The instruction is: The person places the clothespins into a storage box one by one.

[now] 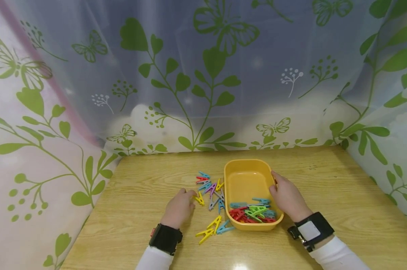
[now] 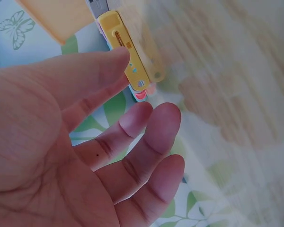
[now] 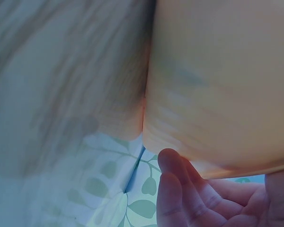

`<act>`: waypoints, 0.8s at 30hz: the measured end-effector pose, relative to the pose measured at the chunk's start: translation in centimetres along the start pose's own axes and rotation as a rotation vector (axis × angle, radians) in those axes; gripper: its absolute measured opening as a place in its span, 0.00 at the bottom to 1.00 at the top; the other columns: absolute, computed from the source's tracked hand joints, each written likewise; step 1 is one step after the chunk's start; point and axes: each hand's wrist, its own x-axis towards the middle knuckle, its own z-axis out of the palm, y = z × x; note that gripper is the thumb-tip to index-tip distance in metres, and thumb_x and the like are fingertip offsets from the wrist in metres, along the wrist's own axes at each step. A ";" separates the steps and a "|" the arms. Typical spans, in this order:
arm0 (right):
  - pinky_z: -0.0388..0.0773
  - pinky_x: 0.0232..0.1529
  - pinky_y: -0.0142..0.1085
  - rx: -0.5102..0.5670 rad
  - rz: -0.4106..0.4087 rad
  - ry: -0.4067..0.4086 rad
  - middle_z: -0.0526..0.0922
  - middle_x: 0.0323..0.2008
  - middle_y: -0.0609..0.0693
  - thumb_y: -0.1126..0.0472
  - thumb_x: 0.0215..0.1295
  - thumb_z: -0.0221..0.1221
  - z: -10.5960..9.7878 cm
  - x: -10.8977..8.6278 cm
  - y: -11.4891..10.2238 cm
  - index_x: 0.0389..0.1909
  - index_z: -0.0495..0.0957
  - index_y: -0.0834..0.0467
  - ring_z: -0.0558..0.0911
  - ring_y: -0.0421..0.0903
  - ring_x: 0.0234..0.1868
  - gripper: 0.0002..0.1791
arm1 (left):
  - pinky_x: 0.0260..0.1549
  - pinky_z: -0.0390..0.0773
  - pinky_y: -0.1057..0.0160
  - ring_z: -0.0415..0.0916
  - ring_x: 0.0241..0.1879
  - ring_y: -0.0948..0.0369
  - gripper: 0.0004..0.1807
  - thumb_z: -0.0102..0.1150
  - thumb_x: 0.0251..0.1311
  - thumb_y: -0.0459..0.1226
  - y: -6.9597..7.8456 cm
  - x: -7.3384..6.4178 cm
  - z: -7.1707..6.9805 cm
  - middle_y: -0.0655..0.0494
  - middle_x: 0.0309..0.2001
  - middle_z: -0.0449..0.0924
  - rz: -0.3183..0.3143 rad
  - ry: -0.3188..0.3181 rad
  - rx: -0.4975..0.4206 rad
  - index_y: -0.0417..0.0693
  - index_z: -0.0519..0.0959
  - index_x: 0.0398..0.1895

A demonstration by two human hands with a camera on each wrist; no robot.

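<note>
A yellow plastic basin (image 1: 247, 180) stands on the table with red, green, blue and grey clothespins (image 1: 255, 213) heaped at its near end. My right hand (image 1: 289, 197) grips the basin's right rim, thumb over the edge; its fingers curl against the outer wall (image 3: 217, 94) in the right wrist view. My left hand (image 1: 178, 208) is beside a yellow clothespin (image 1: 199, 199) left of the basin, thumb and index finger apart in the head view. In the left wrist view the thumb overlaps that yellow clothespin (image 2: 125, 49), and the other fingers are loosely bent.
Several loose clothespins (image 1: 211, 188) in purple, grey, blue, red and yellow lie along the basin's left side. Two yellow ones and a blue clothespin (image 1: 225, 227) lie nearer the front. A patterned curtain (image 1: 203, 93) encloses the wooden table (image 1: 139, 180) at the back and sides.
</note>
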 end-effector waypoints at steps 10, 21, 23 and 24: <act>0.70 0.28 0.35 0.003 -0.004 0.000 0.73 0.65 0.74 0.64 0.77 0.50 0.0 -0.1 -0.1 0.75 0.58 0.74 0.78 0.50 0.37 0.31 | 0.28 0.76 0.61 0.74 0.29 0.61 0.07 0.71 0.59 0.29 0.1 0.1 0.0 0.54 0.32 0.76 0.011 0.013 0.062 0.45 0.81 0.35; 0.70 0.27 0.34 0.002 -0.008 0.004 0.73 0.65 0.74 0.63 0.77 0.49 0.1 0.1 0.1 0.75 0.58 0.74 0.78 0.51 0.38 0.31 | 0.25 0.74 0.63 0.71 0.26 0.62 0.08 0.72 0.58 0.30 0.3 -0.1 -0.3 0.55 0.28 0.74 0.017 0.057 0.066 0.46 0.80 0.28; 0.70 0.27 0.34 0.002 -0.017 0.010 0.74 0.64 0.74 0.63 0.77 0.49 0.1 0.1 0.2 0.75 0.59 0.74 0.77 0.50 0.35 0.31 | 0.25 0.74 0.63 0.71 0.25 0.63 0.08 0.72 0.58 0.30 0.5 -0.2 -0.5 0.55 0.29 0.74 0.025 0.081 0.060 0.46 0.80 0.29; 0.69 0.27 0.34 0.002 -0.023 0.013 0.74 0.64 0.74 0.64 0.76 0.49 0.1 0.1 0.2 0.74 0.59 0.74 0.77 0.49 0.34 0.31 | 0.25 0.74 0.63 0.70 0.25 0.63 0.08 0.72 0.58 0.30 0.6 -0.2 -0.6 0.56 0.29 0.73 0.028 0.093 0.059 0.46 0.80 0.29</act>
